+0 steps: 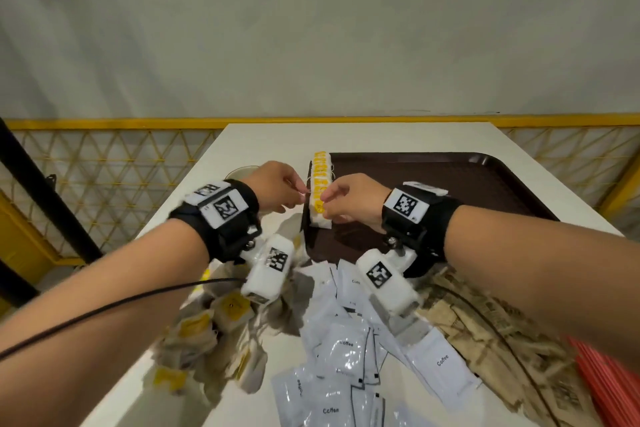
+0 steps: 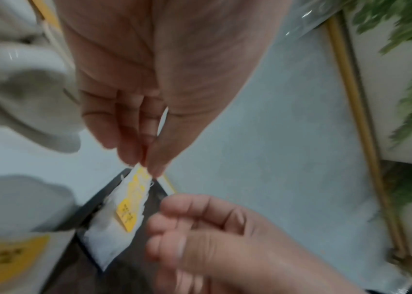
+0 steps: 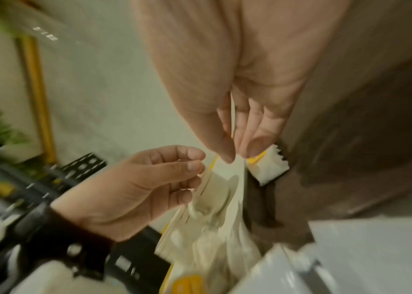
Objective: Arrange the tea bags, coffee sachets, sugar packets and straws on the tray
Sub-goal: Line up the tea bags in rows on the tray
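A dark brown tray (image 1: 450,191) lies on the white table (image 1: 381,139). A row of white tea bags with yellow tags (image 1: 320,170) stands along the tray's left edge. My left hand (image 1: 298,189) is just left of the row, its thumb and fingers pinched on a thin tea bag string. In the left wrist view the left hand (image 2: 147,163) has its fingertips meeting right above the row (image 2: 124,214). My right hand (image 1: 329,199) pinches the top of the front tea bag. The right wrist view shows the right hand (image 3: 237,157) with its fingertips beside the row (image 3: 270,169).
Loose tea bags (image 1: 207,329) are heaped at the near left. White coffee sachets (image 1: 346,350) are spread in the near middle. Brown sugar packets (image 1: 485,329) lie at the near right, with red straws (image 1: 609,381) beyond them. A pale cup (image 1: 242,172) stands left of the tray.
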A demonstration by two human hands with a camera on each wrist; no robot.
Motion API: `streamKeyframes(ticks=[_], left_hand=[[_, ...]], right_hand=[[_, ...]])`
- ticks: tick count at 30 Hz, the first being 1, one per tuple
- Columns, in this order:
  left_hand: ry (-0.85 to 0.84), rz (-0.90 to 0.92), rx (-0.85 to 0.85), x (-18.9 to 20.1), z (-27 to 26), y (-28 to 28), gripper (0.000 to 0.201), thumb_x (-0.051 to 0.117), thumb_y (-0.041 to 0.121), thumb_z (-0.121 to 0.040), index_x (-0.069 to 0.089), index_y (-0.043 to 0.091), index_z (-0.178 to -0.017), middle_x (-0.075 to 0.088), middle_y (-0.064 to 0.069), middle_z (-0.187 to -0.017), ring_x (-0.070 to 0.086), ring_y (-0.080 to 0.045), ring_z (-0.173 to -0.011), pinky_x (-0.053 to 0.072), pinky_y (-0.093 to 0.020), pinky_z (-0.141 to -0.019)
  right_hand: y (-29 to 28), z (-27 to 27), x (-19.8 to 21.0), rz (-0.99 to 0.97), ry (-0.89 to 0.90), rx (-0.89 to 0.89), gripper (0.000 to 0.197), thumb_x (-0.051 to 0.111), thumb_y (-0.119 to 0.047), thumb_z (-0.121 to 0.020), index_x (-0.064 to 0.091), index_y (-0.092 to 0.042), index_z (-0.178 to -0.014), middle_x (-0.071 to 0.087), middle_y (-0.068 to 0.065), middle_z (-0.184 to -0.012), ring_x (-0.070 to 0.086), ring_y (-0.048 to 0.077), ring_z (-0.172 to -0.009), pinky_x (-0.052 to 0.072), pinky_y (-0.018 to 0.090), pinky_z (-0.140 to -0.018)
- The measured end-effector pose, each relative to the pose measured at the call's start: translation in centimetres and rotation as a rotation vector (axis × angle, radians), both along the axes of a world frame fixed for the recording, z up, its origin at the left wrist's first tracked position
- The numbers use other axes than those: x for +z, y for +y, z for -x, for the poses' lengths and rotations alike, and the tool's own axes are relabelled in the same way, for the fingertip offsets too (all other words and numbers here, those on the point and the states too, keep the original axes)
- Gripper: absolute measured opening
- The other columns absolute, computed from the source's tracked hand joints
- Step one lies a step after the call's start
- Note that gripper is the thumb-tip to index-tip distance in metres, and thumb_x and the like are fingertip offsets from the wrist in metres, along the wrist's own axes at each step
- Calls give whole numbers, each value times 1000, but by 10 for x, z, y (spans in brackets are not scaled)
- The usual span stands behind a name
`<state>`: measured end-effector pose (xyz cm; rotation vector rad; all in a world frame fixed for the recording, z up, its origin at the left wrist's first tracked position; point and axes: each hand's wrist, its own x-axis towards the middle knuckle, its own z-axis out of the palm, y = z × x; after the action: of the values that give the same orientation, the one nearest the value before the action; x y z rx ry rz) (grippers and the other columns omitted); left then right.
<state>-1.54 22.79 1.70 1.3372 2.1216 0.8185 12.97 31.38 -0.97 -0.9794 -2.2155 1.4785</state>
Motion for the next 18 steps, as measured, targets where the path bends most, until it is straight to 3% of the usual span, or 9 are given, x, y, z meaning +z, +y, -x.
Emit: streamKeyframes(ticks=[3,5,7,9,11,14,18], left_hand=[[16,160,-151,15,3,-46,9,68,6,-84,67,10,-91,63,0,-73,59,-9,-64,49,-15,-56],[151,275,-253,20,2,-74,13,71,12,-82,70,18,-93,67,3,-78,62,-11,-71,50,-17,-65],[341,335,-329,22,-1,-96,18,74,22,-79,70,26,-96,68,8,-85,61,-8,-78,47,-19,-73],[468,379,-349,21,-2,-111,30,75,29,-78,67,29,-107,61,10,-98,54,-8,-89,44,-21,-80],[541,421,-324,17,1,-120,42,74,32,-78,60,33,-118,49,11,-108,46,-8,-98,40,-23,-86],[554,467,-304,6,8,-119,44,73,33,-79,57,34,-120,51,7,-113,51,-12,-99,43,-24,-87],[554,405,-275,-6,11,-113,22,71,29,-81,67,30,-103,61,2,-105,57,-14,-95,46,-26,-81]], right_hand=[[-29,-12,11,-139,-194,329,18,72,-4,-80,67,-14,-94,69,11,-96,66,27,-87,57,32,-80],[-48,-12,12,-344,-340,485,36,75,-15,-80,65,-13,-115,68,4,-113,64,20,-101,52,27,-89],[-66,-5,11,-534,-414,531,55,75,-26,-81,54,-16,-131,59,-3,-120,56,14,-106,45,15,-82],[-76,5,6,-660,-444,518,72,75,-37,-79,43,-20,-140,52,-1,-129,50,17,-117,43,20,-92],[-82,13,5,-633,-465,509,88,76,-46,-75,31,-21,-147,43,5,-143,43,22,-130,39,29,-103],[-87,23,8,-547,-539,557,100,77,-47,-75,19,-20,-151,35,2,-152,39,21,-135,34,26,-102],[-90,39,6,-557,-623,633,87,75,-46,-77,34,-13,-146,44,2,-145,47,21,-127,40,29,-101]])
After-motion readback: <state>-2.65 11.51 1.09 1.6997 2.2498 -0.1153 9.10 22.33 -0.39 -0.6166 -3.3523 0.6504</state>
